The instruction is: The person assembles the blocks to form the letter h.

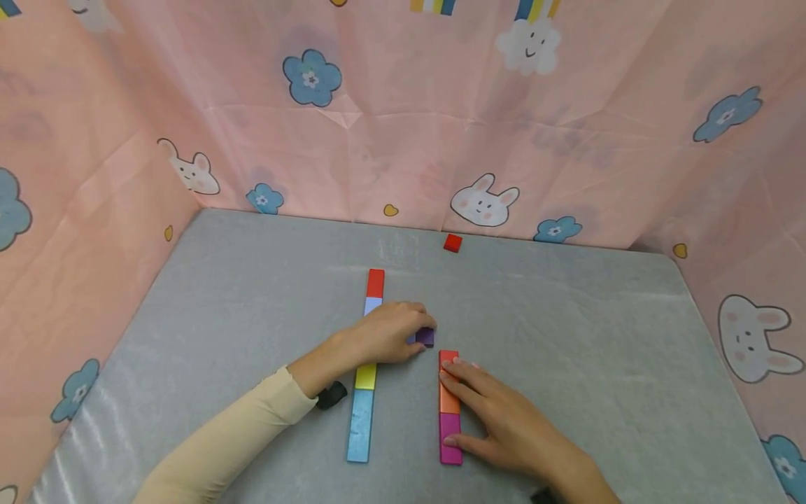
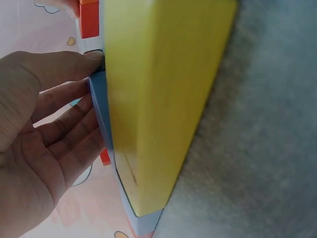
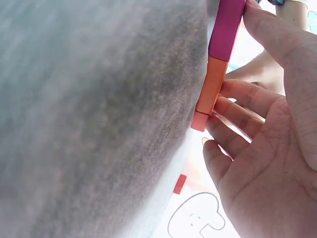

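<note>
My left hand [image 1: 392, 332] reaches across a row of coloured blocks and pinches a small purple block [image 1: 426, 337] between thumb and fingers. In that row a red block [image 1: 375, 283] lies at the far end, then a pale lavender one [image 1: 373, 305]. A yellow block [image 1: 365, 376] and a light blue block [image 1: 361, 425] lie at the near end; the hand hides the middle. Along the right side of a second row my right hand [image 1: 500, 416] rests its extended fingers and thumb. That row has red [image 1: 448, 359], orange [image 1: 449, 401] and magenta [image 1: 450, 437] blocks end to end.
A single red block [image 1: 453, 243] lies by the far edge of the grey cloth-covered table [image 1: 567, 301]. Pink patterned fabric [image 1: 403, 147] hangs behind and at both sides. A dark wrist strap part [image 1: 331, 395] sits under the left wrist.
</note>
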Demonstrator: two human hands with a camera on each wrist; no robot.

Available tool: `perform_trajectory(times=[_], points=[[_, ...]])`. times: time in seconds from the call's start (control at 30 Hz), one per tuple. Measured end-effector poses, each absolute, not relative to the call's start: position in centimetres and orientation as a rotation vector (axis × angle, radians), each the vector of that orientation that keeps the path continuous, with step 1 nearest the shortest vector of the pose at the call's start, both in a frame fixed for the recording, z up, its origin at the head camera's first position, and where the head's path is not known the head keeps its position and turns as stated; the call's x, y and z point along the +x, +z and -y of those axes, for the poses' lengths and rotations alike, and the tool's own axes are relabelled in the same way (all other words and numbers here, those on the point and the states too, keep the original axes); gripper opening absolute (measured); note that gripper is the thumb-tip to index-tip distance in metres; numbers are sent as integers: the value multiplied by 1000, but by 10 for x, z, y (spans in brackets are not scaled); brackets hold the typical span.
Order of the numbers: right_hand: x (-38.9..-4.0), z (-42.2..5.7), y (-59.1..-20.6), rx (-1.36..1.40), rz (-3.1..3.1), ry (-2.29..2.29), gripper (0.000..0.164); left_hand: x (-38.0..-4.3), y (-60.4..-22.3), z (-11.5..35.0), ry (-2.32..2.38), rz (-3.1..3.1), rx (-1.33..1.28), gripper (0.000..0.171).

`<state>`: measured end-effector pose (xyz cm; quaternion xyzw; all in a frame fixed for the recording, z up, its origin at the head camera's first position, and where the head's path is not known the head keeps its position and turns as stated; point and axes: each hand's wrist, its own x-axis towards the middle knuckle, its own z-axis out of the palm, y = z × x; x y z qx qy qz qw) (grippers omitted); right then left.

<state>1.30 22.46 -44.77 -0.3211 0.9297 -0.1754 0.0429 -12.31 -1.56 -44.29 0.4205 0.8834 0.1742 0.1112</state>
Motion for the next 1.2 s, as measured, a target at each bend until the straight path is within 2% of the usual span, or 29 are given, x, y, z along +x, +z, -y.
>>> perform_trajectory(times=[0.53,1.2], points=[[13,-224,-444,-962,-2826,-534,78,-121,-439,16,503,-2598,1221,41],[13,-223,-443,-967,-2824,-516,80,-121,-441,19,525,-2584,1214,39]])
